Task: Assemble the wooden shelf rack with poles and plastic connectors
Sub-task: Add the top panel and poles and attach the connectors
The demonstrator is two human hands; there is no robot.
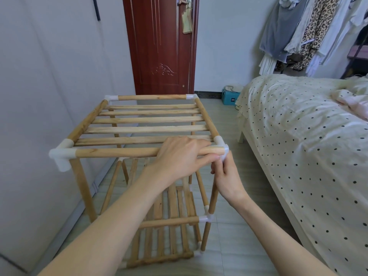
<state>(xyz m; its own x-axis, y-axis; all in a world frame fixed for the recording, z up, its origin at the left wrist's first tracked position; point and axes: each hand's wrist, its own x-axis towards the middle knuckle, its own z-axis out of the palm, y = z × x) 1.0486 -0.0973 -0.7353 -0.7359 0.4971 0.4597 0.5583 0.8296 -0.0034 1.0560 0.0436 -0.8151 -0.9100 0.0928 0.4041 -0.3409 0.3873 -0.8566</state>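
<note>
Left grip [179, 154]: fingers curled over the front top pole [119, 152] of the wooden shelf rack [143, 124], holding it near its right end. Right grip [227, 176]: just below and to the right of the left one, fingertips pinching the white plastic corner connector [223, 145] where that pole meets the right front upright [212, 204]. Beyond both grips lies the slatted top shelf [147, 129]; beneath them, lower slatted tiers stand on the tiled floor [229, 246]. Right of the grips stands a bed [298, 146] with a dotted cover; ahead, a red-brown door [159, 46].
</note>
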